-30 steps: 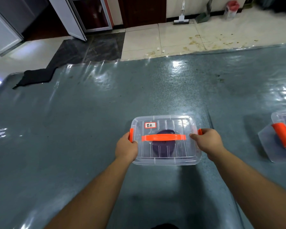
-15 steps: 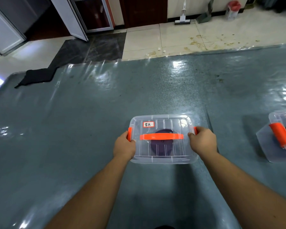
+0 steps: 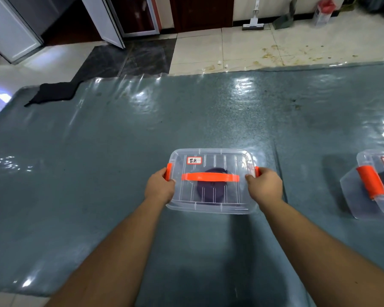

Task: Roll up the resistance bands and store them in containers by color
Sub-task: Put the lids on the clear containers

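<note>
- Two hands gripped one clear container [image 3: 211, 196] at its short ends: the left hand [image 3: 159, 188] curled round the left end by an orange latch [image 3: 168, 171], the right hand [image 3: 265, 185] curled round the right end by the other orange latch [image 3: 257, 171].
- Its lid was on, with an orange handle [image 3: 210, 177] lying flat across the middle and a small white label [image 3: 194, 160] with handwritten characters near the far left corner.
- A rolled purple band [image 3: 211, 191] showed through the clear lid, lying roughly in the middle of the container.
- That container sat on the grey-green worktop [image 3: 98, 173], which was covered by a glossy, wrinkled transparent sheet [image 3: 142, 85].
- A second clear container [image 3: 377, 187] stood well apart at the right edge of the view, partly cut off, with an orange handle and a dark thing inside that could not be made out.
- A black cloth [image 3: 53, 93] lay at the worktop's far left corner.
- Beyond the worktop lay a tiled floor [image 3: 275, 43].
</note>
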Demonstrator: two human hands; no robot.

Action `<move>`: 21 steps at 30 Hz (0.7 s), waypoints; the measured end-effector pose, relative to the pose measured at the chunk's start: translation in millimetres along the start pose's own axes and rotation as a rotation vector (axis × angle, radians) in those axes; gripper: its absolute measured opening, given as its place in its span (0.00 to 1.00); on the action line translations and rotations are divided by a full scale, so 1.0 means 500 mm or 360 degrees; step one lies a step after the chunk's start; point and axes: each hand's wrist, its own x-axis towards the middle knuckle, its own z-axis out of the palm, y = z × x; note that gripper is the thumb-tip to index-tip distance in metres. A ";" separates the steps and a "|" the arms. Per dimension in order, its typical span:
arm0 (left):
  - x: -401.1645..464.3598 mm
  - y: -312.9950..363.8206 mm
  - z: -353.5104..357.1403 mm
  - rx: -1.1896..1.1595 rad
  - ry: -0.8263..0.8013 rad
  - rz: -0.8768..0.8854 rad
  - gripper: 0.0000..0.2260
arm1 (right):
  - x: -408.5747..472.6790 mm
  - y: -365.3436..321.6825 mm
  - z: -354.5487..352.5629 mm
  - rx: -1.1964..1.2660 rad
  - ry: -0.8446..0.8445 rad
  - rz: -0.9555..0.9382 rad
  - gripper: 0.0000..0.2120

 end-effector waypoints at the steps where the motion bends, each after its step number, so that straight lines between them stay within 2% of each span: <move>1: 0.000 -0.001 0.001 -0.0001 0.0007 -0.0002 0.19 | 0.001 0.003 -0.002 0.0029 -0.0026 0.0008 0.08; 6: -0.003 -0.003 0.002 -0.0003 0.0002 -0.0014 0.19 | -0.006 0.011 -0.002 0.0039 -0.0071 0.0182 0.13; 21: -0.001 -0.005 -0.002 0.0020 -0.0048 0.0054 0.17 | -0.026 -0.016 0.002 -0.0220 0.0000 0.0104 0.11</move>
